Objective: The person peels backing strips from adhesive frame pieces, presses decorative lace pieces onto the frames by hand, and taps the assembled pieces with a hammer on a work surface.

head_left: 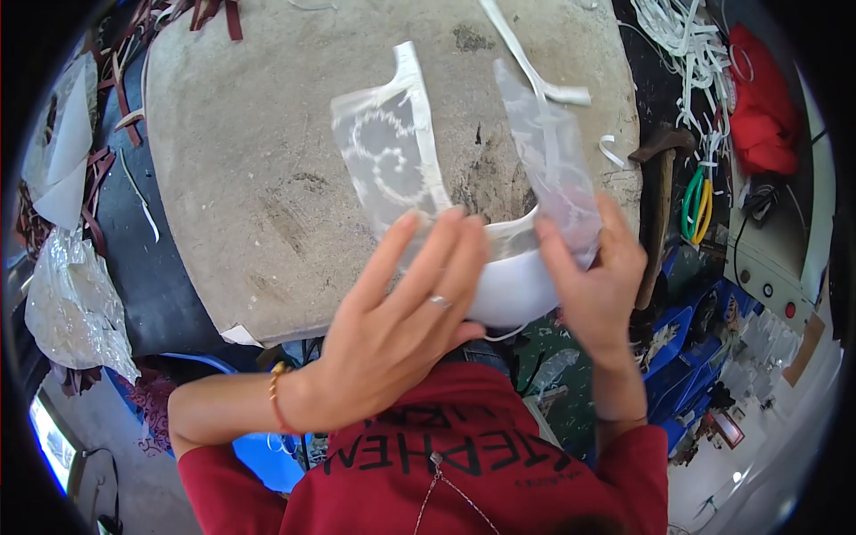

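What looks like a shoe upper (383, 147), made of sheer embroidered mesh with white edging and a solid white front, lies in a U shape over the board's near edge. My left hand (392, 312), wearing a ring, rests on its near left part with fingers stretched out and the thumb close to the white front. On the other side, my right hand (593, 276) grips the right flank between thumb and fingers. That flank is raised and slightly blurred. The fingers of my right hand behind the mesh are partly hidden.
Under the piece is a worn, stained board (259, 116). A hammer (662, 160) lies along its right edge. White strips (682, 45), a red cloth (762, 102) and green and yellow loops (695, 205) sit at right. Brown strips (120, 98) and clear plastic (76, 290) are at left.
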Action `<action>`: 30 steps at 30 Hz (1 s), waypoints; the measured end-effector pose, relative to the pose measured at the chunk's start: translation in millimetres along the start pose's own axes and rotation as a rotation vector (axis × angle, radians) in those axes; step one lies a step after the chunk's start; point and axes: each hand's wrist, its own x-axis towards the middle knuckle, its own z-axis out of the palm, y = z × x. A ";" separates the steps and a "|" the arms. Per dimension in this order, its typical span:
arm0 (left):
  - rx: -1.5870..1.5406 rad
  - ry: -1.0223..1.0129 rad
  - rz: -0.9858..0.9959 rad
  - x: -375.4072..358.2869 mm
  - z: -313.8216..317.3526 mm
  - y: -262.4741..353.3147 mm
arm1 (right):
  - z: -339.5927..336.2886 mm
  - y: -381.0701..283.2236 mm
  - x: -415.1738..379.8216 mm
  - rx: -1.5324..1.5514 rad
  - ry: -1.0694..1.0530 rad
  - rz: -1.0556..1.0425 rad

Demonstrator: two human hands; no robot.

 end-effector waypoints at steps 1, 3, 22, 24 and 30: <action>0.019 -0.024 -0.022 -6.1 -6.2 -0.4 | 8.4 -7.0 -6.6 0.010 0.047 -0.008; -0.108 -0.046 0.009 -13.8 -4.6 12.5 | 33.0 -23.7 -20.5 0.041 0.130 -0.005; 0.013 0.107 -0.122 10.9 22.4 21.9 | 0.6 -11.1 20.1 -0.024 -0.130 -0.026; 0.031 0.133 -0.109 13.1 23.1 20.6 | -4.3 -2.3 22.4 -0.103 -0.145 -0.033; 0.011 0.140 -0.092 13.3 23.4 17.0 | -2.3 -1.9 36.6 0.438 0.002 0.150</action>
